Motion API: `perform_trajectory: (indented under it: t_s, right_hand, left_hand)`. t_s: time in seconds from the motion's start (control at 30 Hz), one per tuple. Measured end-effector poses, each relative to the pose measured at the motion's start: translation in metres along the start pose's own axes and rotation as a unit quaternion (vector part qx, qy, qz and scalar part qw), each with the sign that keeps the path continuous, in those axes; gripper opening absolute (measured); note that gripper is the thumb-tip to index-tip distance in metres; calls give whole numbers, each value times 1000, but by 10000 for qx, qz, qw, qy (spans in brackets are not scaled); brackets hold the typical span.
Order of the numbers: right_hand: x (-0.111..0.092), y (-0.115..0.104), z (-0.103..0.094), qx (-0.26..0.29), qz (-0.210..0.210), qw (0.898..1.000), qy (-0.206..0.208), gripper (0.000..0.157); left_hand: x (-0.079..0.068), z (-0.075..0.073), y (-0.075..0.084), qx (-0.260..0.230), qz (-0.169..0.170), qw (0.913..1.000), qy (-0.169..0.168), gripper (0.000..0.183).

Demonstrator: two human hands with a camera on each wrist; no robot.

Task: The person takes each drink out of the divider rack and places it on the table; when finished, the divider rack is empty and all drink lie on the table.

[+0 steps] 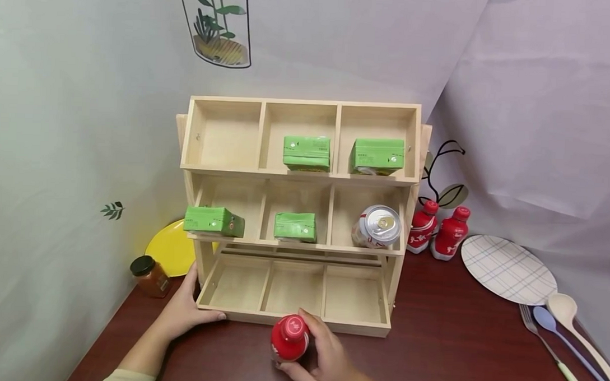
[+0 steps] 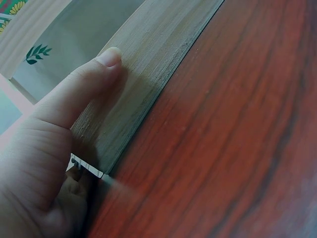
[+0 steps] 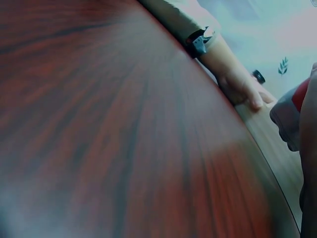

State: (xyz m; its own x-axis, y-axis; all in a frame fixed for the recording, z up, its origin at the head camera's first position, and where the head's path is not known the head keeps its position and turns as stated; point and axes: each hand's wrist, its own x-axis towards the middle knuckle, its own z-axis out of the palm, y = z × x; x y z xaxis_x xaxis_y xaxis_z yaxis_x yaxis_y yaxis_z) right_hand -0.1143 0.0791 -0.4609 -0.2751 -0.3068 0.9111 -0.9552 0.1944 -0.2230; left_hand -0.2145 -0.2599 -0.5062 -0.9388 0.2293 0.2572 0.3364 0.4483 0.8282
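A tiered wooden shelf (image 1: 350,328) stands on the table, each of its three tiers split into three compartments. At its lower left corner my left hand (image 1: 182,315) grips the bottom tier, with the thumb flat on the front board (image 2: 148,64) and the fingers round the side. My right hand (image 1: 332,354) holds a red bottle (image 1: 285,344) with a red cap, just in front of the bottom tier's middle. In the right wrist view the bottle's pale base (image 3: 287,119) shows above the tabletop, tilted.
Green cartons (image 1: 306,151) stand in the upper two tiers, and a can (image 1: 379,227) in the middle tier's right compartment. Two more red bottles (image 1: 450,235), a checked plate (image 1: 509,269) and utensils (image 1: 563,311) lie right. A jar (image 1: 153,277) and yellow plate (image 1: 169,247) are left.
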Motion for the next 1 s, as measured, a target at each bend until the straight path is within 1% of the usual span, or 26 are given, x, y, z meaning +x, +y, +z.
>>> perform_trajectory:
  t_s: [0.1, 0.2, 0.33, 0.5, 0.7, 0.77, 0.93, 1.0]
  right_hand:
    - [2, -4, -8, 41, 95, 9999, 90, 68]
    - [0, -6, -16, 122, 180, 9997, 89, 68]
    - [-2, -5, -25, 148, 98, 9998, 96, 68]
    - [-15, 3, -31, 196, -62, 9997, 111, 71]
    - [-38, 9, -35, 155, 269, 9995, 3, 74]
    - [-40, 9, -37, 132, 318, 9994, 2, 74]
    - [-41, 10, -44, 58, 213, 9997, 100, 75]
    - [-45, 10, -48, 13, 296, 9995, 117, 75]
  left_hand:
    - [0, 0, 0, -29, 50, 10000, -10, 138]
    - [0, 1, 1, -88, 85, 9999, -27, 138]
    - [0, 1, 2, -144, 70, 9999, -33, 138]
    - [-1, 0, 1, -79, -25, 10000, -46, 138]
    - [0, 1, 1, -130, -12, 9999, -26, 137]
    - [0, 1, 2, -162, 34, 9999, -18, 136]
    - [0, 1, 3, -170, 79, 9998, -33, 136]
    - [0, 1, 3, -122, 60, 9999, -39, 136]
